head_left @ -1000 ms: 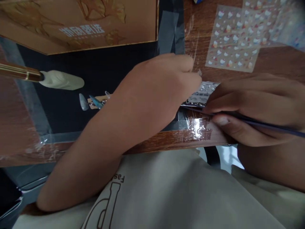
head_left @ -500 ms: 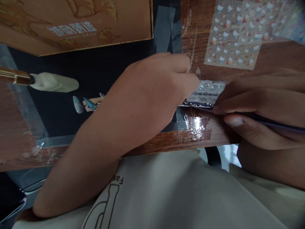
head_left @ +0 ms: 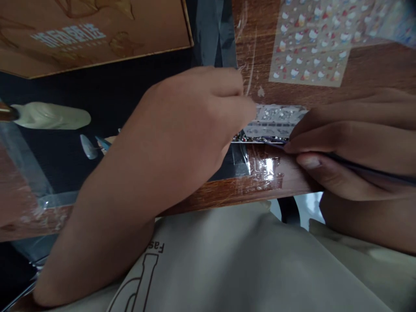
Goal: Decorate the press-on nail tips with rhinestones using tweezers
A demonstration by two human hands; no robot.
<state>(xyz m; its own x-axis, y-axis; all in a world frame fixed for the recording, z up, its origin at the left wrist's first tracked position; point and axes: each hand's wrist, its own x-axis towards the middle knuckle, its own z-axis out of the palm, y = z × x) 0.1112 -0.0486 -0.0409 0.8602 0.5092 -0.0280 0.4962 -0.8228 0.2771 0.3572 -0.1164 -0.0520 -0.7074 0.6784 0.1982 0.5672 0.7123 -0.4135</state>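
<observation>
My left hand [head_left: 201,117] is closed, its fingers curled over the left end of a flat clear case of tiny rhinestones [head_left: 276,113]. Its fingertips are out of sight, so I cannot tell what they hold. In my right hand [head_left: 351,151], a slim dark tool [head_left: 344,160] is pinched between thumb and fingers. The tool's thin tip reaches the case's near edge, among dark and coloured beads [head_left: 251,139]. Partly behind my left forearm, pale blue nail tips [head_left: 88,146] rest on the black mat [head_left: 130,82].
A brown box [head_left: 107,39] with white lettering stands at the back left. Nearby lies a pale bottle-shaped object [head_left: 52,115] with a brown end. A cartoon sticker sheet [head_left: 308,65] is at the back right. Clear tape [head_left: 214,39] holds down the mat's edges.
The whole view has shifted, so things on the table appear farther left. More of the rhinestone case shows beside my left hand. My right hand keeps its pinch on the tool.
</observation>
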